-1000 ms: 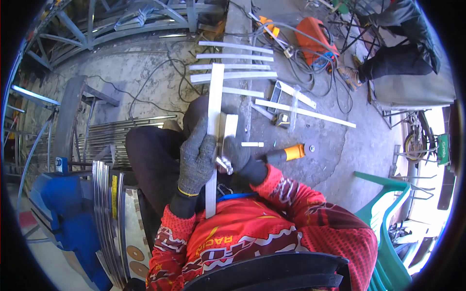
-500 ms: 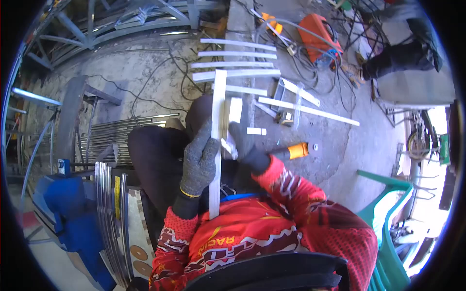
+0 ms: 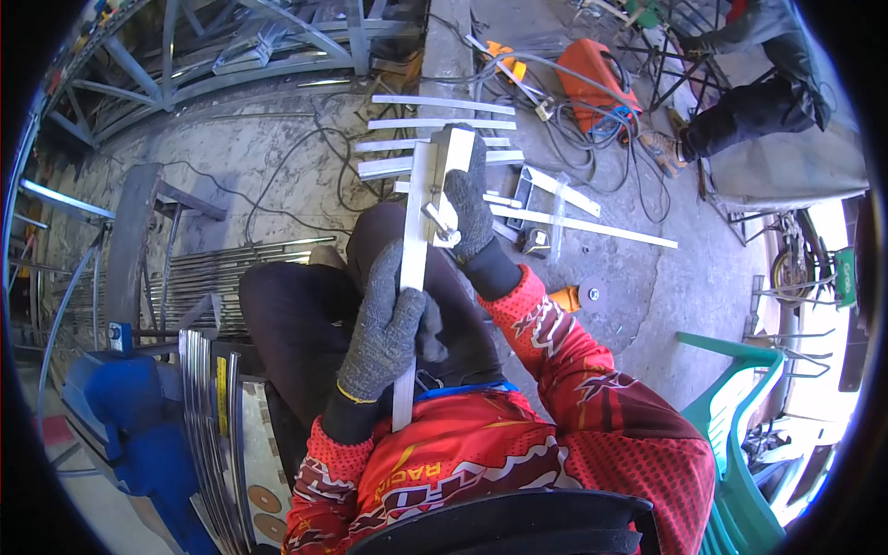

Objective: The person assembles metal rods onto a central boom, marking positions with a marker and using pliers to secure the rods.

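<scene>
My left hand (image 3: 384, 338), in a dark grey knit glove, is closed around a pale metal bar (image 3: 416, 213) that stands lengthwise in front of my torso, its near end by my red jersey. My right hand (image 3: 473, 199), gloved the same, is wrapped around a short, boxy silver metal piece (image 3: 458, 153) pressed along the bar's right side near its far end. A small rod or lever (image 3: 442, 222) sticks out of that piece below my fingers. Part of the piece is hidden by my right hand.
Several metal strips (image 3: 444, 123) lie ahead on the floor, with a tape measure (image 3: 536, 242) and a yellow-bodied tool (image 3: 565, 298) with a disc to the right. An orange case (image 3: 597, 85) and cables lie beyond. A green chair (image 3: 731, 347) stands right; another person (image 3: 749, 116) is at the far right.
My right hand has moved away from my body, up along the silver piece, and now wraps its far part. My left hand has slid slightly nearer my torso on the bar.
</scene>
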A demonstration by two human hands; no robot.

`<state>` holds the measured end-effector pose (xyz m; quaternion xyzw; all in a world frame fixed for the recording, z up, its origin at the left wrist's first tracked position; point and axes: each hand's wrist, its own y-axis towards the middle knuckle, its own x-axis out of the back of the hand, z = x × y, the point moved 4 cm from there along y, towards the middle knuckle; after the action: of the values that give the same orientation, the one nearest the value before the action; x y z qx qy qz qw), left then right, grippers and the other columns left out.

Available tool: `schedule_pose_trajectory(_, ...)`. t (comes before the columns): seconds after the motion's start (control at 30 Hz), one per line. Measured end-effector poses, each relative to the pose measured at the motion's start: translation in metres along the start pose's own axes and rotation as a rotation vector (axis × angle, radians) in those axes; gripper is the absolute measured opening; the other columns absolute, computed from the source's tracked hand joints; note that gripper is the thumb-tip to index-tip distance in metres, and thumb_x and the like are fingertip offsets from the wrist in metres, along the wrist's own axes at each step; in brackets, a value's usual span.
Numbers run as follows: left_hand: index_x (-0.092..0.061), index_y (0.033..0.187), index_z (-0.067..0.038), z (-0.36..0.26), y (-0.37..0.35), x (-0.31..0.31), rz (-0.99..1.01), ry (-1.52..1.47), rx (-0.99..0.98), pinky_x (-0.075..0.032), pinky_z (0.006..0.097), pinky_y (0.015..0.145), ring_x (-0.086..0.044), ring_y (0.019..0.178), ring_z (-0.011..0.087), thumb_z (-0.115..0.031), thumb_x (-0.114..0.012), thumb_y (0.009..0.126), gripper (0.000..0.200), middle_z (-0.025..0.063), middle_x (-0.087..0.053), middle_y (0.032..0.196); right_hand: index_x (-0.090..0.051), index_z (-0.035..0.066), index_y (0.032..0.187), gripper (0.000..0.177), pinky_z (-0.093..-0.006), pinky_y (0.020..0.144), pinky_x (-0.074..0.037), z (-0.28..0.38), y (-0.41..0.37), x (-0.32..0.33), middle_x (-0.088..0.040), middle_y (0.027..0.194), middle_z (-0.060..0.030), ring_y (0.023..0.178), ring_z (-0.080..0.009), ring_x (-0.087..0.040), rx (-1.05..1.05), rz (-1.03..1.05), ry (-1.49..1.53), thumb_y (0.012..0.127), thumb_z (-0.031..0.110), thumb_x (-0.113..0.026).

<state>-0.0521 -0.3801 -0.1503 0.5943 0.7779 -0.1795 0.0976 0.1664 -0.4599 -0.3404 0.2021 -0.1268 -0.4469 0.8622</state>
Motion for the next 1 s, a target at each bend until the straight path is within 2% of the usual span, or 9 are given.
schedule_pose_trajectory(0.1, -0.023, 0.149, -0.003, 0.002, -0.006, -0.002, -0.091, 0.179, 0.005, -0.052, 0.0282, 0.059, -0.056, 0.063, 0.0136, -0.007, -0.048, 0.097, 0.058, 0.0136, -0.059, 0.100, -0.033, 0.004, 0.143, 0.052, -0.0351, 0.101, -0.049, -0.003, -0.018, -0.004, -0.044, 0.141, -0.0143, 0.125, -0.0243, -0.050, -0.165, 0.090, -0.196, 0.095, 0.007, -0.054)
schedule_pose_trajectory(0.3, -0.025, 0.146, 0.006, 0.015, -0.011, 0.000, -0.132, 0.338, -0.068, -0.048, 0.0287, 0.080, -0.055, 0.092, 0.0180, -0.004, -0.058, 0.089, 0.067, 0.0201, -0.041, 0.133, -0.038, 0.000, 0.142, 0.072, -0.0348, 0.104, -0.044, 0.117, 0.045, -0.023, -0.047, 0.141, -0.0152, 0.126, -0.0222, -0.050, 0.310, -0.028, -0.575, 0.080, 0.010, -0.072)
schedule_pose_trajectory(0.33, -0.025, 0.146, 0.006, 0.018, -0.011, 0.001, -0.129, 0.341, -0.071, -0.048, 0.0287, 0.080, -0.055, 0.092, 0.0180, -0.004, -0.058, 0.089, 0.067, 0.0201, -0.041, 0.133, -0.047, -0.003, 0.134, 0.052, -0.0378, 0.106, -0.040, 0.098, 0.063, -0.028, -0.051, 0.134, -0.0232, 0.125, -0.0347, -0.049, 0.215, -0.015, -0.516, 0.088, 0.018, -0.063)
schedule_pose_trajectory(0.6, -0.021, 0.149, -0.001, 0.016, -0.010, 0.004, -0.135, 0.321, -0.188, -0.046, 0.0247, 0.051, -0.049, 0.056, 0.0064, -0.001, -0.051, 0.092, 0.064, 0.0084, -0.057, 0.089, -0.031, 0.003, 0.144, 0.055, -0.0333, 0.105, -0.042, 0.054, -0.024, -0.050, -0.043, 0.141, -0.0120, 0.126, -0.0226, -0.047, -0.382, -0.059, 0.095, 0.094, 0.002, -0.054)
schedule_pose_trajectory(0.63, -0.020, 0.150, -0.001, 0.008, -0.015, -0.003, -0.100, 0.208, 0.013, -0.046, 0.0243, 0.053, -0.047, 0.057, 0.0058, 0.000, -0.051, 0.092, 0.065, 0.0080, -0.056, 0.090, -0.032, 0.002, 0.143, 0.058, -0.0343, 0.104, -0.043, 0.078, 0.004, -0.034, -0.043, 0.140, -0.0124, 0.128, -0.0226, -0.046, 0.171, -0.098, -0.538, 0.091, 0.002, -0.058)
schedule_pose_trajectory(0.77, -0.018, 0.150, -0.001, 0.019, -0.011, -0.001, -0.119, 0.253, -0.136, -0.044, 0.0230, 0.051, -0.045, 0.057, 0.0053, -0.002, -0.050, 0.093, 0.065, 0.0052, -0.053, 0.087, -0.044, -0.001, 0.134, 0.055, -0.0342, 0.100, -0.047, 0.123, 0.060, -0.026, -0.049, 0.137, -0.0145, 0.115, -0.0234, -0.057, 0.396, -0.146, -0.597, 0.085, 0.005, -0.067)
schedule_pose_trajectory(0.8, -0.018, 0.150, -0.001, 0.017, -0.010, 0.000, -0.126, 0.250, -0.148, -0.044, 0.0230, 0.051, -0.045, 0.057, 0.0053, -0.002, -0.050, 0.093, 0.065, 0.0052, -0.053, 0.087, -0.043, 0.002, 0.137, 0.053, -0.0327, 0.097, -0.049, 0.043, 0.030, -0.017, -0.051, 0.135, -0.0132, 0.114, -0.0221, -0.058, 0.033, 0.010, -0.311, 0.090, 0.011, -0.065)
schedule_pose_trajectory(0.87, -0.017, 0.151, -0.003, 0.018, -0.008, 0.003, -0.125, 0.178, -0.137, -0.044, 0.0227, 0.050, -0.046, 0.056, 0.0054, -0.002, -0.050, 0.094, 0.066, 0.0043, -0.051, 0.085, -0.030, -0.003, 0.145, 0.054, -0.0305, 0.106, -0.039, 0.136, 0.018, -0.066, -0.039, 0.143, -0.0174, 0.127, -0.0254, -0.043, -0.568, -0.262, 0.749, 0.099, 0.016, -0.050)
schedule_pose_trajectory(1.0, -0.015, 0.151, -0.005, 0.008, -0.019, 0.000, -0.105, 0.180, -0.100, -0.044, 0.0230, 0.049, -0.047, 0.055, 0.0057, -0.001, -0.049, 0.094, 0.066, 0.0041, -0.051, 0.083, -0.039, 0.008, 0.142, 0.046, -0.0237, 0.063, -0.056, 0.035, -0.025, -0.046, -0.058, 0.117, -0.0043, 0.090, -0.0128, -0.062, -0.521, 0.084, 1.203, 0.101, 0.025, -0.050)
